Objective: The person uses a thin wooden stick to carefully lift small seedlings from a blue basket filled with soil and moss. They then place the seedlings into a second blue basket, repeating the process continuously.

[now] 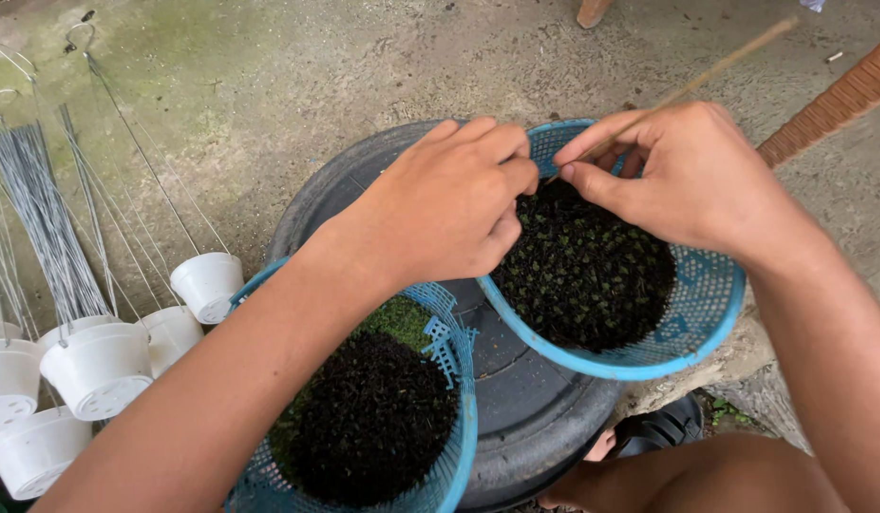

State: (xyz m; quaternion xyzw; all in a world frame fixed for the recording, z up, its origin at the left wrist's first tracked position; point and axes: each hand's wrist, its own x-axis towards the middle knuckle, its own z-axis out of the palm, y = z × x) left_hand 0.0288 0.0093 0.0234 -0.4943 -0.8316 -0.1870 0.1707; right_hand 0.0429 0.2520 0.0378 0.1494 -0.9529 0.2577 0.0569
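Note:
My left hand (449, 204) is curled over the near rim of a blue mesh basket (706, 318) filled with dark planting material dotted with tiny green seedlings (582, 271); its fingertips are pinched together, and what they hold is hidden. My right hand (687, 171) pinches a thin brown stick (715, 68) that slants up to the right, its lower tip over the seedlings. A second blue mesh basket (451, 366) with dark material and a patch of green moss (400, 318) sits under my left forearm.
Both baskets rest on a black tyre (539, 408) on concrete ground. White plastic hanging pots (98, 366) with wire hangers (41, 209) lie at the left. My knee and a dark sandal (660, 429) are at the bottom right.

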